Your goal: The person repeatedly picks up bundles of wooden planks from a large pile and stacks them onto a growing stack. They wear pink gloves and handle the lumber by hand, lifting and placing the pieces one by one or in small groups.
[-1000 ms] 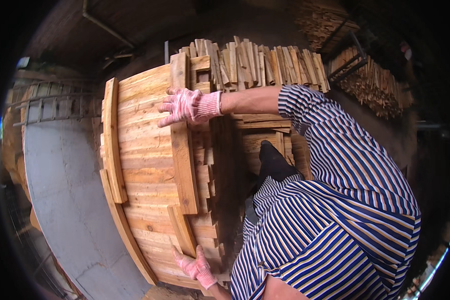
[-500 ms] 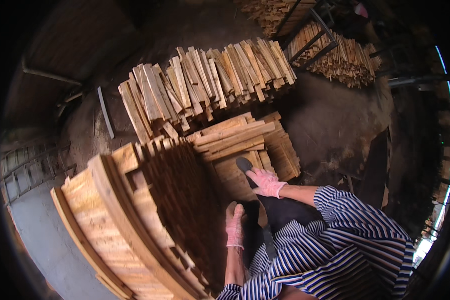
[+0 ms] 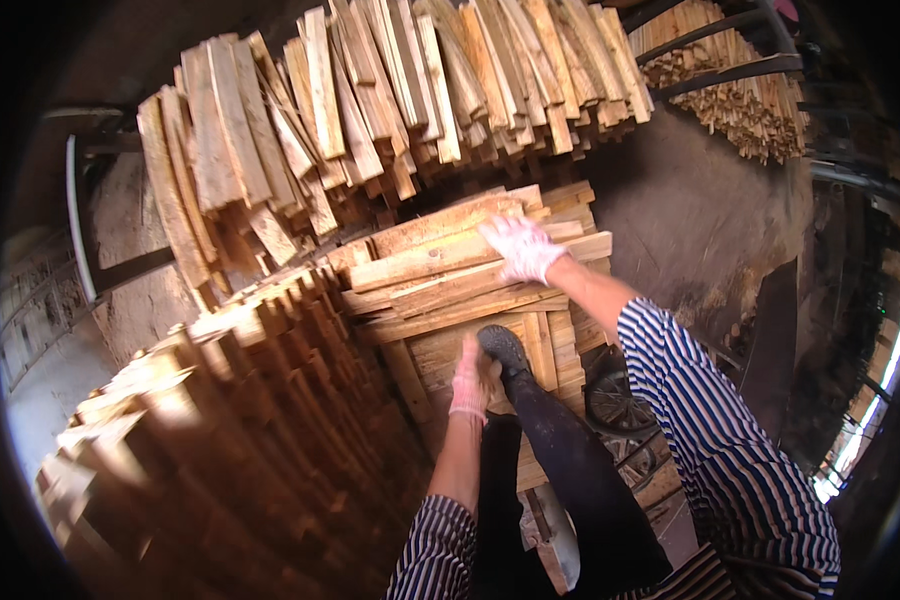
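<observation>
Pale wooden boards [image 3: 420, 262], loose just beyond the shoe [image 3: 503, 348], looked liable to slide if nudged unevenly, as the right hand [image 3: 522, 250] splayed over them, contact impossible to tell, while the left hand [image 3: 471, 384], fingers straight, seemingly holding nothing, hovered just left of the shoe!

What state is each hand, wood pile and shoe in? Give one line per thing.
Loose planks: stacked, ends uneven
Right hand: gloved, open, over the loose planks; contact unclear
Left hand: gloved, open, nothing visibly held
Far pile: uneven, planks side by side
Left pile: stacked, blurred
Dark shoe: worn
</observation>
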Motion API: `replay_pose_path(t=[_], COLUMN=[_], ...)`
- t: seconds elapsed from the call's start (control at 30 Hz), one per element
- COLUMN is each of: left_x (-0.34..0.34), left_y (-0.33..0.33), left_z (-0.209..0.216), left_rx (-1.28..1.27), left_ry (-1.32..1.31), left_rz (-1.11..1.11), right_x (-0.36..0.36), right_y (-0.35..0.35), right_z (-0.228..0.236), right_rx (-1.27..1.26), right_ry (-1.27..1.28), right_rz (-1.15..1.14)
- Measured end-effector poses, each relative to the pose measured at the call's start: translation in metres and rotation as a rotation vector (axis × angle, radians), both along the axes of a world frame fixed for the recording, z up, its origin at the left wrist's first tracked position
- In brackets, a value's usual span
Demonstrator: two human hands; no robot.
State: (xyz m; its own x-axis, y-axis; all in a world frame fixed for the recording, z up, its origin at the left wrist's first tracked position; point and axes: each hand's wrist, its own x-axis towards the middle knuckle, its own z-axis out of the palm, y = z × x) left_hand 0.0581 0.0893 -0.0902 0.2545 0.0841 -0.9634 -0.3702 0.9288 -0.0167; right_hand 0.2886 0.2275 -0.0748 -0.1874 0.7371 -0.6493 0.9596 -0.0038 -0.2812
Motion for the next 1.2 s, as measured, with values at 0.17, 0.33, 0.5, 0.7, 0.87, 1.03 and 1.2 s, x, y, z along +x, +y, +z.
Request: replay_pose_path(t=[0.17,0.33,0.5,0.7,0.87,1.03,1.2], left_x=[0.041,0.027,0.012,0.023,0.003,-0.039,-0.057], left_y=[0.011,-0.004,-0.027,-0.043,0.012,0.063,0.072], left_z=[-0.103,-0.111,-0.039,0.105,0.211,0.139,0.11], left_rx=[0.319,0.245,0.117,0.017,0.007,-0.063,-0.075], left_ry=[-0.051,-0.136,-0.146,-0.057,-0.057,-0.234,-0.304], left_rz=[0.419,0.526,0.542,0.289,0.097,0.062,0.15], right_x=[-0.01,-0.032,-0.036,-0.021,-0.032,-0.069,-0.095], right_y=[0.042,0.002,-0.058,-0.1,-0.123,-0.063,-0.059], right_z=[-0.097,-0.119,-0.033,0.097,0.143,0.156,0.105], right_rx=[-0.284,-0.594,-0.691,-0.757,-1.052,-0.963,-0.933], right_ry=[0.256,0.44,0.547,0.502,1.04,0.847,0.993], right_rz=[-0.174,-0.129,-0.189,-0.528,-1.277,-1.348,-1.42])
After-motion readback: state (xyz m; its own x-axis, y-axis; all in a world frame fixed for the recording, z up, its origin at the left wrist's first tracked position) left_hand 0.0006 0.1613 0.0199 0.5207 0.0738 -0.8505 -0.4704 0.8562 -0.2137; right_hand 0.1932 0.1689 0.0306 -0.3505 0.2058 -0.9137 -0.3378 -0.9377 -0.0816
